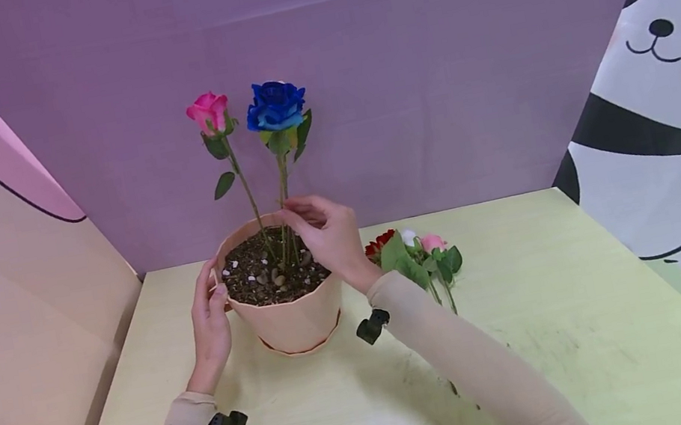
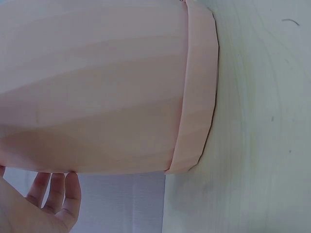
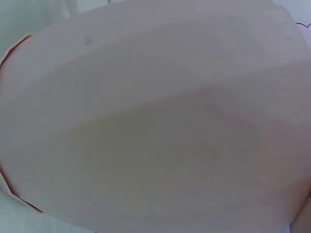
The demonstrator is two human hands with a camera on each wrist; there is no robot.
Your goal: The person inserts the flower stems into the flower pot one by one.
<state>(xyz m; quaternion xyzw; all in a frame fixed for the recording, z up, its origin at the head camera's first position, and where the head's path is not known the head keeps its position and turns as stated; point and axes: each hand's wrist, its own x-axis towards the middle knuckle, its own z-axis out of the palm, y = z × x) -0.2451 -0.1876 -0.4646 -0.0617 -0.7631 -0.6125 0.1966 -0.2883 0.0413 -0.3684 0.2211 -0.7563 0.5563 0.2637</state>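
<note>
Peach, with a faceted wall, the flowerpot [image 1: 291,321] stands on its saucer [image 2: 198,97] on the desk [image 1: 605,318], just left of centre in the head frame. Dark soil [image 1: 246,284] fills it, and from this rise a pink rose [image 1: 209,112] and, to its right, a blue rose [image 1: 276,107], both upright. The left hand [image 1: 210,317] has its fingers bent against the pot's left side near the rim, holding it. The right hand [image 1: 333,238] pinches the stem [image 1: 282,175] below the blue bloom, just above the rim; its wrist view shows mostly pot wall. More flowers [image 1: 416,261], red, white and pink among green leaves, lie right of the pot, partly behind the right forearm. The step in hand looks like setting or straightening the blue rose in the soil. The next move seems to call for a steady pot and a vertical push, without knocking the pink rose's stem.
</note>
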